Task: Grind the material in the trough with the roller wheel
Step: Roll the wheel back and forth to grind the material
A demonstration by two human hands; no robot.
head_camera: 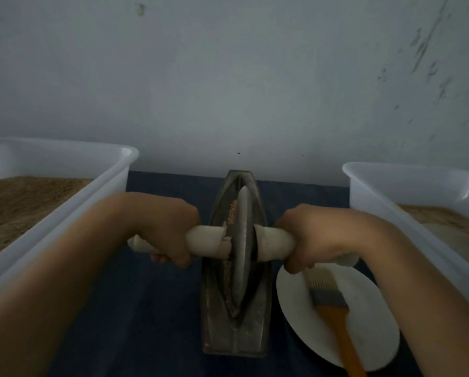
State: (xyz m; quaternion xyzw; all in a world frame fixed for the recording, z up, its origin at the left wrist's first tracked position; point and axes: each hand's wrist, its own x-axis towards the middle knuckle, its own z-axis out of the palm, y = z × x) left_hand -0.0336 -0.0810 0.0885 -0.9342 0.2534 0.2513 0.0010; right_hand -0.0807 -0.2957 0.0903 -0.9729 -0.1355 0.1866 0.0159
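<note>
Where the dark blue cloth (151, 308) lies nearest, a white plate (364, 341) carries a pastry brush (334, 308) with an orange handle. Beyond it, a boat-shaped metal trough (236, 338) holds tan, grainy material (227, 270) beside the upright roller wheel (241, 248). The left hand (171, 227) and right hand (312, 240) each curl around the wheel's pale axle handle (203, 238). Two white tubs (64, 186) of brown powder flank them. No writing is legible.
</note>
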